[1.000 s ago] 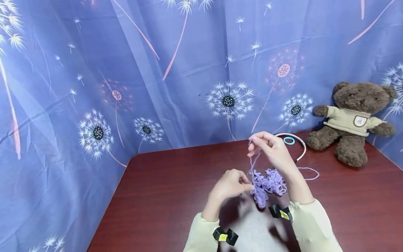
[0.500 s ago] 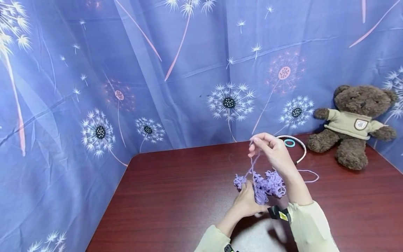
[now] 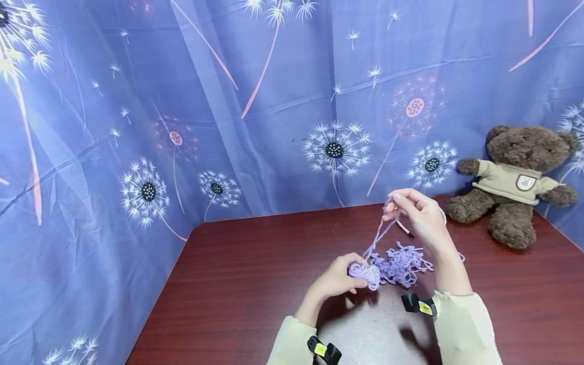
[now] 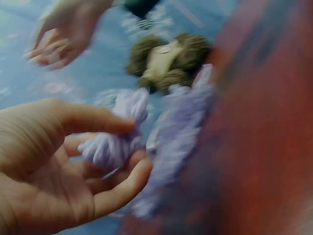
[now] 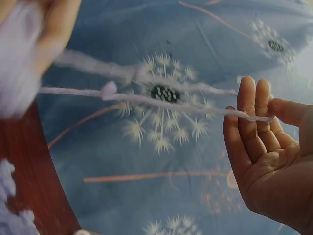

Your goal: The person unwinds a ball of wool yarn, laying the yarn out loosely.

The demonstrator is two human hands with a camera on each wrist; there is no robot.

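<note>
My left hand (image 3: 337, 278) grips a small wound bundle of lilac yarn (image 3: 365, 275) between thumb and fingers, just over the table. In the left wrist view the bundle (image 4: 110, 149) looks pinched in at its middle. Higher up and to the right, my right hand (image 3: 422, 218) pinches lilac yarn strands (image 3: 379, 234) that slant down to the bundle. The right wrist view has two strands stretched between the hands, with a small lump on one strand (image 5: 166, 104). A loose, curly tangle of lilac yarn (image 3: 401, 264) lies right of the bundle.
Behind my right hand, a white curved band (image 3: 405, 229) with a dark tip is mostly hidden. A brown teddy bear (image 3: 511, 185) in a beige top sits at the back right of the red-brown table (image 3: 237, 284). A blue dandelion-print curtain (image 3: 274, 167) hangs behind.
My left hand went from the strands to the yarn, then drew back left with the bundle in its grip. The right hand shifted right, still pinching, and now covers the teal ring.
</note>
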